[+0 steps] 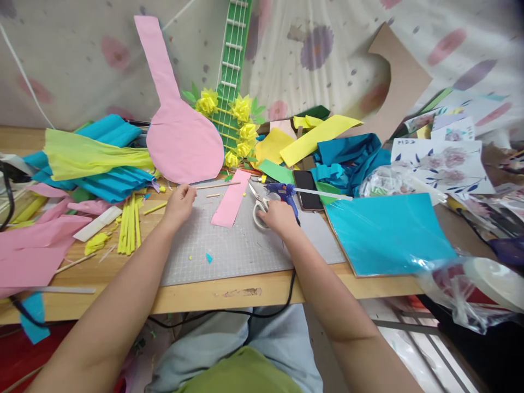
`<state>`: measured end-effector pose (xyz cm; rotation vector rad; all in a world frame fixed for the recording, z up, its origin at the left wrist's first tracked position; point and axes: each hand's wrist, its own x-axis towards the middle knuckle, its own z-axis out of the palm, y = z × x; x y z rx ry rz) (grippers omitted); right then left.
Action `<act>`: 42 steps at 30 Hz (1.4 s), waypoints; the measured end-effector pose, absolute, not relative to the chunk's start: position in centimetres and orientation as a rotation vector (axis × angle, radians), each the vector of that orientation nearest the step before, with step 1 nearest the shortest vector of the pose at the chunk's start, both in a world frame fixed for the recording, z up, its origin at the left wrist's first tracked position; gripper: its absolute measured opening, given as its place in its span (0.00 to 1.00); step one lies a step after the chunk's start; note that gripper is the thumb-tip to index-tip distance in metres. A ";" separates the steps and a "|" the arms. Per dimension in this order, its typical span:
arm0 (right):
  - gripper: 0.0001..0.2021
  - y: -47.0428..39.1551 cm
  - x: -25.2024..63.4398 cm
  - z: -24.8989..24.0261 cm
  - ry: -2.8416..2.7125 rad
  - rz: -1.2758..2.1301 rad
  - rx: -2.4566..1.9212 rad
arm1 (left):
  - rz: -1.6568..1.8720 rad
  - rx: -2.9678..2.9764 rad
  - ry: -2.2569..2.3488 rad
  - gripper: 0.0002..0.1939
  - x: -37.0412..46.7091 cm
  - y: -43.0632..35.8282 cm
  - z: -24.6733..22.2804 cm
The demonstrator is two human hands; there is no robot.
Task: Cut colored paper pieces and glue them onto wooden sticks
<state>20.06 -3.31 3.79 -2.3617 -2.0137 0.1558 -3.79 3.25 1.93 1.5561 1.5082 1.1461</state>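
My left hand (181, 203) is closed, its fingertips pinching a thin wooden stick (216, 185) that points right over the grey cutting mat (196, 245). My right hand (280, 217) is closed on the white handles of a pair of scissors (258, 212), with the blades pointing away and up to the left. Between the hands lies a pink paper strip (231, 201), and a short piece of stick (213, 195) rests left of it. A blue glue gun (283, 191) with a long glue stick (323, 193) in it lies just beyond my right hand.
Behind the mat stand a pink guitar-shaped piece (184, 142) and a green guitar neck (234, 60) with yellow paper flowers (241, 109). A phone (308, 191) and a turquoise sheet (388, 232) lie right. Yellow strips (129, 226) and crepe paper (94, 155) crowd the left.
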 end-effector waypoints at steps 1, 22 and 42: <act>0.17 -3.3 20.1 3.9 -2.018 0.139 -2.377 | 1.111 1.639 1.556 0.10 -4.1 3.4 1.8; 0.16 -4.1 18.9 6.0 -2.155 -0.023 -2.308 | 0.749 2.110 1.804 0.17 -2.0 1.4 2.2; 0.27 4.3 13.4 0.6 -1.543 1.092 -1.351 | 0.436 2.340 1.509 0.26 -3.2 1.4 1.7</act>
